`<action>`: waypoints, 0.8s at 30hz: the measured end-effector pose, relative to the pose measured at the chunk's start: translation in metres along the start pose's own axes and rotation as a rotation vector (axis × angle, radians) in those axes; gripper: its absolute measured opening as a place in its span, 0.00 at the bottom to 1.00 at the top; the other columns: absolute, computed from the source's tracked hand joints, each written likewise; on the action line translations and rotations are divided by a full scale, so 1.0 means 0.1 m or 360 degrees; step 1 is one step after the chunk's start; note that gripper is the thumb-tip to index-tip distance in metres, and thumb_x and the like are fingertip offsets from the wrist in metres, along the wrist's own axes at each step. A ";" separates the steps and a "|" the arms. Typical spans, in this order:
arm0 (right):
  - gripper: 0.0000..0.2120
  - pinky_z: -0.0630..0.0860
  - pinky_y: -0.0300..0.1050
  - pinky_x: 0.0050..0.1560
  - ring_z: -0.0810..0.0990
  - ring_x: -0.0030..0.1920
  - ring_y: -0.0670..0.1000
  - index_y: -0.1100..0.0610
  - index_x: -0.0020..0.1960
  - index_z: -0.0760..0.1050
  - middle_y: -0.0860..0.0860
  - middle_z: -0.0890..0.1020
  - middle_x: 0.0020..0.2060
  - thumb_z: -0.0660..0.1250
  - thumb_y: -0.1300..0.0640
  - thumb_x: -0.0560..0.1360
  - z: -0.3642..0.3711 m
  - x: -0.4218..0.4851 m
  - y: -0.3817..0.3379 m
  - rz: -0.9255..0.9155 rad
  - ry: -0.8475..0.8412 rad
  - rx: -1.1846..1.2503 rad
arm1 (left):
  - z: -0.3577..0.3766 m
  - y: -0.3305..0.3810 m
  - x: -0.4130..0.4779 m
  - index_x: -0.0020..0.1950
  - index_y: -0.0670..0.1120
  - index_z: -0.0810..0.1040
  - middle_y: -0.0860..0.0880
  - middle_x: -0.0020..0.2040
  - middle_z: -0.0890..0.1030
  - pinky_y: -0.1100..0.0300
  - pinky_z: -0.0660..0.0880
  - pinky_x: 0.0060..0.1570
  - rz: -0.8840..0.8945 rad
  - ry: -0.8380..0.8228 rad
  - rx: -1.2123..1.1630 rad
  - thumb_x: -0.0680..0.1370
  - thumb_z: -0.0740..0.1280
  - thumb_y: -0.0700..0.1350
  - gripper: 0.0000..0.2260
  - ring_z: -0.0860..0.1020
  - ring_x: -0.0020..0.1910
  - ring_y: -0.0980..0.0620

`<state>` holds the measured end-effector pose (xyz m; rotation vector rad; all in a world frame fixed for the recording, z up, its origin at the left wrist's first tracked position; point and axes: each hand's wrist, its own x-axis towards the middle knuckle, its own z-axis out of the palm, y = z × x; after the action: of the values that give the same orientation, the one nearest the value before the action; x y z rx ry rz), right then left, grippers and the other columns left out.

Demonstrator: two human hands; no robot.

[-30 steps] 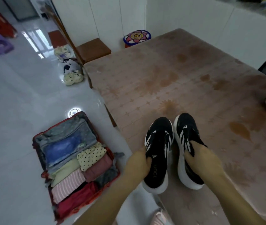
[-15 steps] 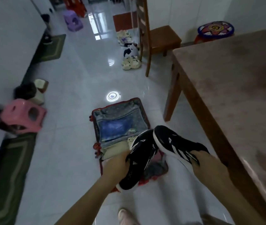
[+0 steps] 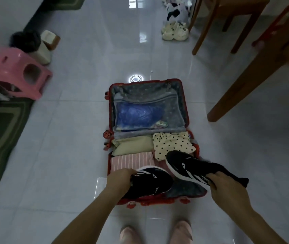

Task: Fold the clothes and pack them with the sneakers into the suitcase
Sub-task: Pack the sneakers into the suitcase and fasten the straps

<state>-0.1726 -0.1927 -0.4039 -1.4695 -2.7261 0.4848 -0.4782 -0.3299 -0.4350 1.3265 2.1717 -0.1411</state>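
We're over glossy grey floor tiles, each hand gripping a black sneaker: left hand, right hand, above the open red suitcase's near edge.

The single head-worn camera is looking steeply down from standing height at the floor, facing forward over the open suitcase lying close below, with the wearer's feet showing at the bottom edge.
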 end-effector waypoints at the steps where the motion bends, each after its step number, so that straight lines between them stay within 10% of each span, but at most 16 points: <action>1: 0.11 0.68 0.44 0.15 0.73 0.24 0.47 0.56 0.36 0.80 0.48 0.75 0.28 0.76 0.70 0.60 0.24 0.11 0.06 -0.0042 -0.0014 -0.0009 | 0.22 -0.07 0.17 0.68 0.61 0.71 0.56 0.63 0.77 0.60 0.73 0.53 -0.0009 -0.0001 -0.0019 0.78 0.59 0.42 0.21 0.77 0.59 0.52; 12: 0.15 0.64 0.37 0.18 0.73 0.25 0.47 0.54 0.40 0.82 0.47 0.75 0.29 0.78 0.69 0.59 2.27 0.86 0.22 -0.0372 0.0062 0.0045 | 2.24 -1.01 1.37 0.62 0.59 0.75 0.54 0.58 0.79 0.56 0.75 0.50 -0.0063 -0.0152 0.0008 0.76 0.61 0.41 0.19 0.77 0.55 0.51; 24: 0.16 0.68 0.38 0.21 0.77 0.27 0.48 0.51 0.38 0.82 0.46 0.77 0.29 0.80 0.64 0.54 2.71 0.84 -0.17 -0.0620 0.0092 0.0009 | 2.72 -1.28 1.59 0.63 0.54 0.76 0.51 0.59 0.79 0.55 0.75 0.57 0.0029 -0.0098 -0.0177 0.78 0.61 0.38 0.17 0.77 0.56 0.50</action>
<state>-0.2742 -0.2048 -0.6691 -0.8957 -2.8552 0.4233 -0.5238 -0.3720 -0.7692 1.2625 2.0844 -0.0527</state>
